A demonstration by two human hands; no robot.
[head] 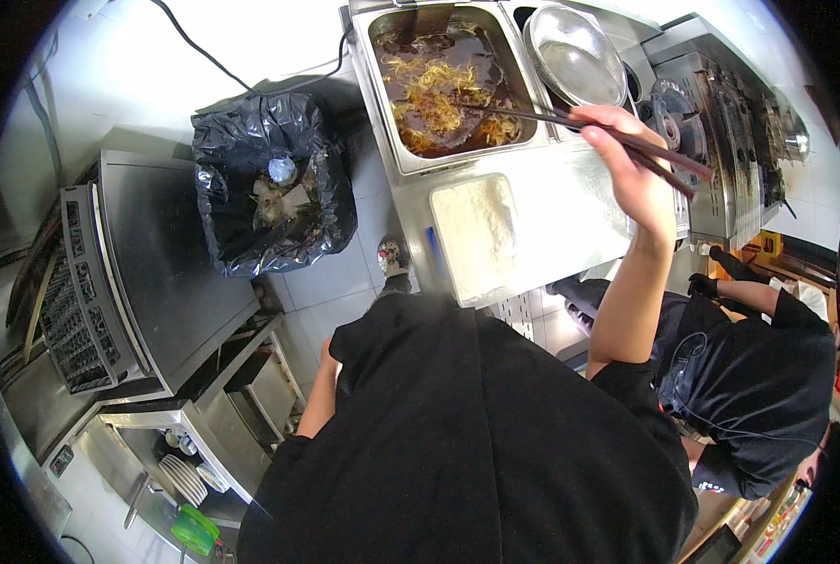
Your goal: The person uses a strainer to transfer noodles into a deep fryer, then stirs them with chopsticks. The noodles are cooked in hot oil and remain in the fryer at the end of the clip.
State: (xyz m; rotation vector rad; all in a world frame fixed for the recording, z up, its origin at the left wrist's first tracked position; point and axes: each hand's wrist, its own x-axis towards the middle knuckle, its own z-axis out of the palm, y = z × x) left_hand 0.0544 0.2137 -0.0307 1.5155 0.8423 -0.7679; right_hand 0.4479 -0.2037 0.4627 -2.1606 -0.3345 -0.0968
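Note:
My right hand (628, 166) grips a pair of long dark cooking chopsticks (543, 115), their tips reaching into a fryer. Thin golden shreds of food (437, 84) float in the dark oil (494, 67) around the tips; what the shreds are is unclear. The fryer's rectangular steel tank (472, 158) is set into a metal counter. In front of it, a clear tub of white powder (476, 233) sits near the counter's edge. My left hand is out of view behind my black shirt; only the left forearm (319, 405) shows.
Metal strainers (575, 60) rest over the neighbouring tank. A gas range (716, 134) stands to the right, near a co-worker (751, 381) in black. On the left are a black-lined rubbish bin (212, 176), a steel cabinet (173, 254) and a shelf with plates (182, 479).

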